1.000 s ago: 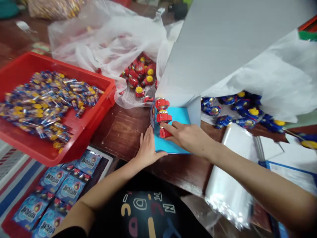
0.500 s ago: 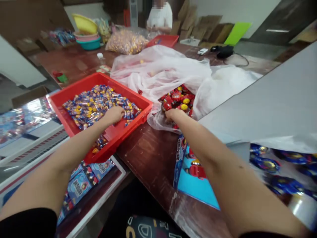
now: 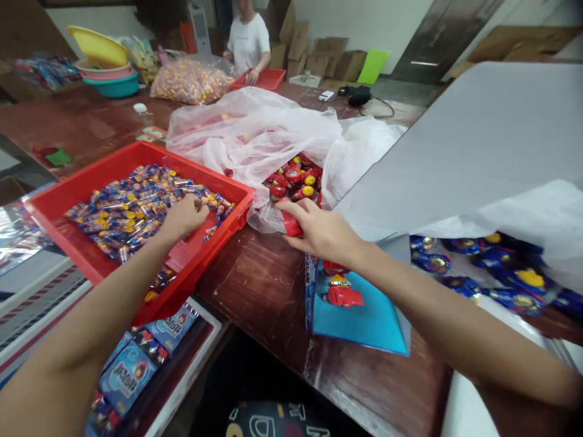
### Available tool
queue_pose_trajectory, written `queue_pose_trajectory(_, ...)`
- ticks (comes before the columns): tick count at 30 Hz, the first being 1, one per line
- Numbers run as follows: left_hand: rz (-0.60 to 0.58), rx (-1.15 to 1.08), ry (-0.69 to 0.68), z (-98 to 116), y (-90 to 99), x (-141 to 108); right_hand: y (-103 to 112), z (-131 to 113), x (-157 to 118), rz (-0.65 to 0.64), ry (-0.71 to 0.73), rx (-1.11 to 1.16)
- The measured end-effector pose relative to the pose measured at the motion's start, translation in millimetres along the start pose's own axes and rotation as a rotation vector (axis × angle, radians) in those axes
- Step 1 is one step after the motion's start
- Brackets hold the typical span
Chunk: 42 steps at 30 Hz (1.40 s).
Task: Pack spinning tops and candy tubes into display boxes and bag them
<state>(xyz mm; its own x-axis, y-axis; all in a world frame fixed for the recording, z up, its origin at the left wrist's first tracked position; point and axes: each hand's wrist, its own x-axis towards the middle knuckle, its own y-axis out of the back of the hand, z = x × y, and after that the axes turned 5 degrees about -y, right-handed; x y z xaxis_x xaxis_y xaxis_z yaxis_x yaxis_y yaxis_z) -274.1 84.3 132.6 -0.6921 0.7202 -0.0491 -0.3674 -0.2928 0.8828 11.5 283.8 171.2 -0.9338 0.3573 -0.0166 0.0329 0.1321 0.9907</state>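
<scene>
My left hand [image 3: 186, 213] is inside the red tray [image 3: 218, 233], its fingers curled together over small candy tubes [image 3: 136, 209] in blue and purple wrap with yellow caps. Whatever it grips is hidden. My right hand [image 3: 319, 230] pinches a red toy [image 3: 291, 223] at the mouth of a white translucent bag [image 3: 266, 212]. More red toys with yellow discs [image 3: 296, 173] lie in that bag. Below my right wrist, a blue open box [image 3: 378, 321] on the table holds red toys [image 3: 344, 295].
Packed blue boxes [image 3: 125, 376] sit lower left. Blue toys [image 3: 492, 267] lie at right beside a large grey board [image 3: 455, 152]. Behind are a big bag of candy [image 3: 191, 81], stacked basins [image 3: 116, 85] and a person [image 3: 248, 42] at another red tray [image 3: 273, 79].
My right hand has drawn back from the bag's opening with a red toy. My left hand stays in the tray, fingers curled. The view has shifted right.
</scene>
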Motion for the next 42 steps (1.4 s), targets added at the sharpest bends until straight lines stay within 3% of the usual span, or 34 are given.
queue_pose_trajectory(2,0.011,-0.155,-0.131,16,2.8,-50,-2,7,-48,0.073,0.028,0.143)
queue_pose_trajectory(3,-0.049,-0.281,-0.211,27,-1.2,-77,-4,10,-69,0.096,0.071,0.217)
queue_pose_trajectory(6,-0.367,-0.659,-0.356,64,-28.6,-146,-13,13,-112,0.162,0.27,0.378)
queue_pose_trajectory(8,-0.514,-0.764,-0.368,85,-51.4,-173,-18,12,-128,0.144,0.363,0.423)
queue_pose_trajectory(11,-0.586,-0.825,-0.405,103,-76.6,-188,-24,11,-144,0.111,0.357,0.453)
queue_pose_trajectory(14,-0.582,-0.764,-0.55,112,-84.3,-188,-30,15,-160,0.16,0.335,0.39)
queue_pose_trajectory(17,-0.492,-0.585,-0.761,121,-84.7,-190,-37,15,-177,0.22,0.304,0.343)
queue_pose_trajectory(19,-0.395,-0.441,-0.895,126,-88.2,-192,-44,12,-185,0.21,0.217,0.446)
queue_pose_trajectory(21,-0.255,-0.281,-1.07,127,-95.4,-194,-51,9,-191,0.054,0.074,0.726)
queue_pose_trajectory(24,-0.028,-0.053,-1.416,122,-106.4,-193,-61,8,-199,-0.494,-0.245,1.29)
queue_pose_trajectory(26,0.002,-0.013,-1.563,119,-109.7,-191,-63,10,-207,-0.793,-0.416,1.486)
queue_pose_trajectory(27,-0.04,-0.052,-1.548,118,-109.8,-190,-62,12,-212,-0.822,-0.442,1.51)
queue_pose_trajectory(28,-0.107,-0.125,-1.458,118,-109.3,-189,-60,14,-217,-0.764,-0.429,1.488)
queue_pose_trajectory(32,-0.6,-0.496,-0.752,124,-108.7,-192,-52,21,-235,-0.27,-0.279,1.159)
queue_pose_trajectory(33,-0.697,-0.545,-0.66,126,-110.6,-195,-52,21,-238,-0.246,-0.29,1.145)
queue_pose_trajectory(34,-0.729,-0.564,-0.653,128,-113.6,-199,-53,22,-240,-0.288,-0.332,1.201)
queue_pose_trajectory(35,-0.688,-0.557,-0.732,129,-117.4,-204,-54,22,-242,-0.383,-0.395,1.308)
queue_pose_trajectory(37,-0.43,-0.484,-1.03,128,-126.5,-212,-56,23,-245,-0.602,-0.533,1.532)
queue_pose_trajectory(39,-0.18,-0.382,-1.321,126,-134.5,-213,-54,26,-248,-0.692,-0.59,1.592)
queue_pose_trajectory(40,-0.117,-0.323,-1.405,124,-137.2,-210,-50,29,-249,-0.648,-0.577,1.532)
queue_pose_trajectory(42,-0.069,-0.222,-1.417,124,-139.3,-197,-40,34,-251,-0.42,-0.478,1.238)
